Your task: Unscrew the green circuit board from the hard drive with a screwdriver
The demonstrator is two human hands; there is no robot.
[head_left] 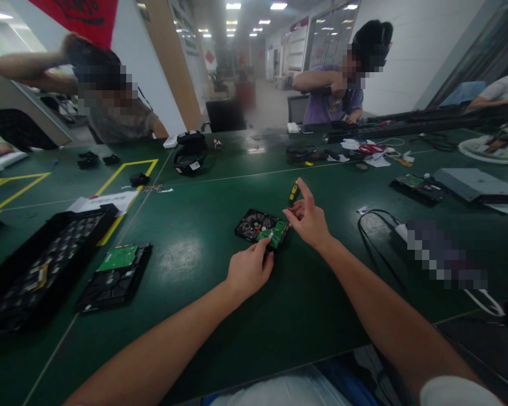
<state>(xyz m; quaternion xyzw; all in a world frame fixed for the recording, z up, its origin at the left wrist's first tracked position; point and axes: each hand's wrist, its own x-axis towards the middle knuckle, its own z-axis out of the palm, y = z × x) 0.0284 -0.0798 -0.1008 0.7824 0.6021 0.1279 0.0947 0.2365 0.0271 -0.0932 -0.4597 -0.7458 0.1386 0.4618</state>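
A hard drive (250, 223) lies on the green table in front of me, its green circuit board facing up. Fingers and thumb of my left hand (249, 270) close on the drive's near edge, beside the board. My right hand (310, 223), just above the drive's right end, pinches a small yellow-and-black screwdriver (294, 193). The handle points up; its tip is hidden or too small to make out. Off to the left, a second hard drive (110, 286) rests with its board upward, apart from both hands.
A long black plastic tray (82, 228) stands at the left. Rightward lie a third drive (423, 189), a grey metal box (476, 183) and a dark cable (366, 239). A black strapped headset (190, 158) sits farther back. Several people are across the table.
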